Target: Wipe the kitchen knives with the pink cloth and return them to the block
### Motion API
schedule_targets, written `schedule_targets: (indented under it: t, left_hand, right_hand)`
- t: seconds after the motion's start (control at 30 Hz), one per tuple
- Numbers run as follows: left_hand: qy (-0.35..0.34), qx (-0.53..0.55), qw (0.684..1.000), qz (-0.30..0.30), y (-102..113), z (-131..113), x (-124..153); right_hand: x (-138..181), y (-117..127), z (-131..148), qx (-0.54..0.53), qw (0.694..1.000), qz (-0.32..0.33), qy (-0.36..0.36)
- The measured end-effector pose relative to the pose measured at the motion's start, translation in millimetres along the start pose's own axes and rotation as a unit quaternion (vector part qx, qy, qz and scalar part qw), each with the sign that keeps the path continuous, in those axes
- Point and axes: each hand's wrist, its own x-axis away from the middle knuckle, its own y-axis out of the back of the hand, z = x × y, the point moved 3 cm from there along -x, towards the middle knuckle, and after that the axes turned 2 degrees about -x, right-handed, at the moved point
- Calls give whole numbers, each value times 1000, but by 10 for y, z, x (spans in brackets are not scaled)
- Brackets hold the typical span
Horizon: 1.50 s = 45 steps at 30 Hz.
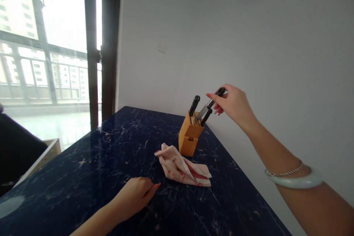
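My right hand (pixel 231 103) grips the black handle of a kitchen knife (pixel 204 111), thumb and fingers pinched around it. The knife's blade is partly inside a slot of the wooden knife block (pixel 188 143), with its upper part showing. Two other black-handled knives stand in the block, one on the left (pixel 194 105) and one on the right (pixel 207 117). My left hand (pixel 138 193) rests on the table, fingers curled in and thumb along the side, holding nothing visible. Just beyond it lies a crumpled pink and red cloth (pixel 177 166), in front of the block.
The dark blue marbled table (pixel 110 155) has its right edge along a grey wall (pixel 276 44). A wall plate (pixel 162 47) is at the back. On the left are a glass sliding door (pixel 94 44) and a black chair-like object (pixel 16 143) with a wooden edge.
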Motion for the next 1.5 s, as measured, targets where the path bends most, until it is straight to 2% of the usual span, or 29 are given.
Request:
schedule_targets:
  t: [0.1, 0.2, 0.4, 0.47, 0.97, 1.5]
  left_hand:
    - [0, 12, 1000, 2, 3, 15, 5]
    - [5, 10, 1000, 14, -10, 41, -3]
    - [6, -32, 999, 33, -55, 57, -13]
    - [0, -41, 999, 34, -71, 47, -6]
    - [-15, -35, 998, 46, -91, 32, 1]
    - [-23, -43, 997, 52, -141, 63, 5]
  right_hand:
    - [-44, -141, -4, 18, 1000, -5, 0]
    - [-73, -171, 5, 39, 999, -16, 14]
    - [-120, 177, 67, 82, 988, -111, 72]
    - [-120, 281, 73, 103, 983, -125, 83]
    - [6, 297, 10, 105, 983, -121, 93]
    - [99, 428, -115, 71, 988, -129, 47]
